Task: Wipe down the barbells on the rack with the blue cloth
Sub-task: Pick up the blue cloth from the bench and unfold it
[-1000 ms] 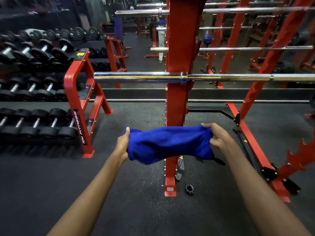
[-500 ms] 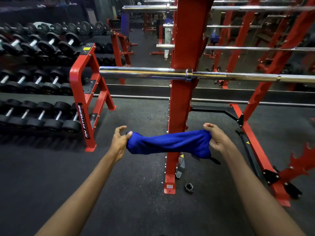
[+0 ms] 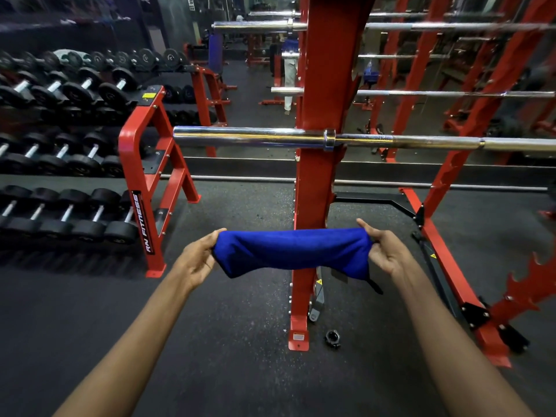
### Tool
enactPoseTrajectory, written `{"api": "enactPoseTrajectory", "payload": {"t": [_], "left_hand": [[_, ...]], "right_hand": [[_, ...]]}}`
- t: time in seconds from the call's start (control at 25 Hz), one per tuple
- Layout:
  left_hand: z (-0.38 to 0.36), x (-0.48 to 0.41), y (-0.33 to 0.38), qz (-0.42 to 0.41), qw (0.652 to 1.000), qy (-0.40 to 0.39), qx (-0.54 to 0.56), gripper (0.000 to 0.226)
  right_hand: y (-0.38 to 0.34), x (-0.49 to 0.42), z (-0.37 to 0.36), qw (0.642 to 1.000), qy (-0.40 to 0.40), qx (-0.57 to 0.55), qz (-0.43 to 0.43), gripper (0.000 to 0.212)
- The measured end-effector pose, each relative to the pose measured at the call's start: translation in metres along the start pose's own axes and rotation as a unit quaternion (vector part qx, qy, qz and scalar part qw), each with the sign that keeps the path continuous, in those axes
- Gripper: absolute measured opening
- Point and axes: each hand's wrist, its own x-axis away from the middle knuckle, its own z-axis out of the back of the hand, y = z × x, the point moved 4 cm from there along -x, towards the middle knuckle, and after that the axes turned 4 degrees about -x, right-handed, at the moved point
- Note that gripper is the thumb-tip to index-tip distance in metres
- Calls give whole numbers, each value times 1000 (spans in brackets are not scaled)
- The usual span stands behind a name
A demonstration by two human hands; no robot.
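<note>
Stretched level between the left hand (image 3: 197, 260) and right hand (image 3: 388, 254), both gripping its ends, the blue cloth (image 3: 293, 251) is held parallel below the nearest barbell (image 3: 249, 138).

Dim gym, light from overhead: bright glare streak along the nearest barbell (image 3: 249, 136) — fisheye bending at edges, far background soft, murky.

Both hands are bare, left hand (image 3: 197, 260) and right hand (image 3: 388, 254), as are the long, lean forearms (image 3: 129, 350).

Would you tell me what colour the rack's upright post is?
The upright post is red, clearest in the head view.
</note>
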Motion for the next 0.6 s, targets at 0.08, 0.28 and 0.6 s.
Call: {"api": "enactPoseTrajectory", "payload": {"t": [0.08, 0.28, 0.6], "left_hand": [[0, 3, 7, -45, 991, -52, -111, 27], [8, -3, 29, -262, 747, 67, -608, 23], [-18, 27, 21, -220, 873, 33, -434, 37]], "right_hand": [[-7, 4, -5, 996, -22, 77, 47, 31], [-29, 6, -9, 688, 107, 680, 228, 30], [1, 38, -42, 763, 96, 574, 281, 23]]}}
